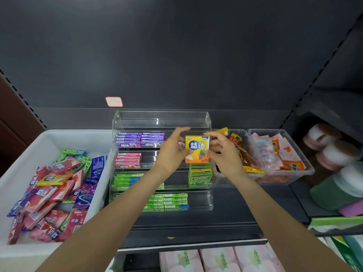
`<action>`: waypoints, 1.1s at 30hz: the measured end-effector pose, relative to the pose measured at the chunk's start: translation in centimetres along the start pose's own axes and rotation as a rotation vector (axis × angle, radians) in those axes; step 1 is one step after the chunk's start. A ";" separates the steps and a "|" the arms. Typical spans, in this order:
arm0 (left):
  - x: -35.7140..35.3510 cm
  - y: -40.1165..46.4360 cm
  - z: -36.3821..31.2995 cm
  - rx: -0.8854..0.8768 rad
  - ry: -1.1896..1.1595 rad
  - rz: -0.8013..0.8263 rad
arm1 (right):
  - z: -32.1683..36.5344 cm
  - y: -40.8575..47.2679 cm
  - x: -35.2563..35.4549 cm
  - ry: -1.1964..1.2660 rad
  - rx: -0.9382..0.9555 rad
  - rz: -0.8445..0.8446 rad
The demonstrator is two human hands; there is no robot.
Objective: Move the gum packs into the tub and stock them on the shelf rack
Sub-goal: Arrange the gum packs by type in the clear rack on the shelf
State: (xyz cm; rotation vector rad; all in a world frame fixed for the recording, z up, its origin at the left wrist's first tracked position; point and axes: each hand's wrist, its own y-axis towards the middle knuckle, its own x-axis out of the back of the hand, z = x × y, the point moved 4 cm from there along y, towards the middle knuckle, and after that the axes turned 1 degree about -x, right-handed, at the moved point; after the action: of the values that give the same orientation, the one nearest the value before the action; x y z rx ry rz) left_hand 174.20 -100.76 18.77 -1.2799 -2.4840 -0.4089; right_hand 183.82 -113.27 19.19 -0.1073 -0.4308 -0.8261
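Observation:
A yellow and orange gum pack [197, 149] is held upright in front of the clear acrylic shelf rack [161, 119]. My left hand [173, 150] pinches its left edge and my right hand [222, 152] pinches its right edge. The rack's tiers hold purple packs [140, 139], pink packs [127, 160] and green packs [167, 202], plus a stack of green Doublemint boxes [200, 176] just below the held pack. The white tub [25, 154] at the left holds several loose pink, purple, green and yellow packs [53, 193].
Two clear bins [306, 169] with orange and pink snack sachets stand right of the rack. Bottles and jars [334, 154] fill the far right shelf. Pink tissue packs [218, 260] lie on the shelf below. A red-edged label [114, 101] sticks to the dark back wall.

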 end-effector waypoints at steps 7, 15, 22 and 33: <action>-1.5 0.2 0.6 -0.195 0.358 -0.193 | -1.8 0.5 0.2 -0.405 0.190 -0.184; -2.5 0.2 2.2 -0.124 0.341 -0.155 | -2.8 0.4 -0.3 -0.572 0.171 -0.188; -2.3 0.3 2.5 -0.054 0.292 -0.149 | -2.9 0.6 -0.6 -0.631 0.158 -0.174; -2.3 0.6 3.1 0.136 0.139 -0.052 | -4.2 0.6 -0.7 -0.555 0.066 -0.228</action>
State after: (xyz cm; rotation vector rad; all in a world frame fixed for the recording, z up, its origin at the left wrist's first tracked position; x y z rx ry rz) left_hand 175.51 -100.92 15.05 -1.0978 -2.3888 -0.3236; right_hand 185.17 -113.46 15.16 -0.2314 -1.0064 -1.0032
